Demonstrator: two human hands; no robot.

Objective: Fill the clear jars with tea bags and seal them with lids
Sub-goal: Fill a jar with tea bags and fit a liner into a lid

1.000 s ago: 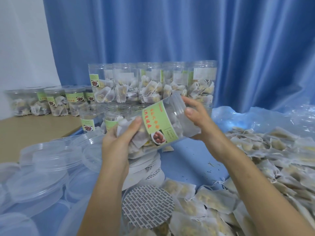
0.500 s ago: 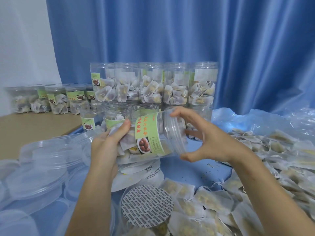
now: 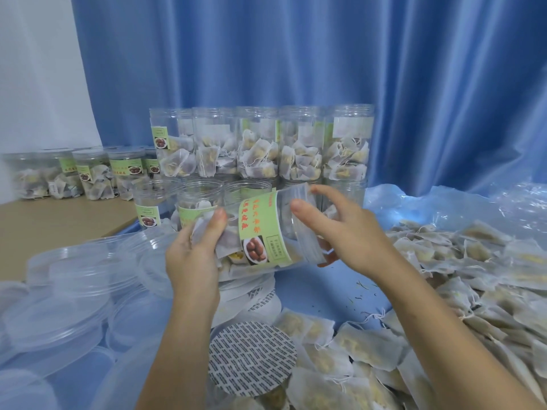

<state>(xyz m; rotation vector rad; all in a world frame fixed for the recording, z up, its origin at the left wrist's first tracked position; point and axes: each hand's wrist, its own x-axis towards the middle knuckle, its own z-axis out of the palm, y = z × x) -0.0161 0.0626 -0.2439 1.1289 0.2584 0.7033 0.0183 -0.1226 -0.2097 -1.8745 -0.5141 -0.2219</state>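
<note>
A clear jar with a green label lies almost on its side in the air, partly filled with tea bags. My left hand grips its base end, thumb on top. My right hand curls over the threaded mouth end, fingers on top and thumb showing through the plastic below. I cannot tell whether a lid sits on that end. Loose tea bags are heaped at the right and front. Clear lids are piled at the left.
Open filled jars are stacked in two rows behind the held jar. Lidded jars stand on the tan table at far left. A round printed liner disc lies near the front. A blue curtain hangs behind.
The jar has dropped lower and tipped from slanting up to nearly level. My right hand shifted from behind the jar's end to curl over its rim.
</note>
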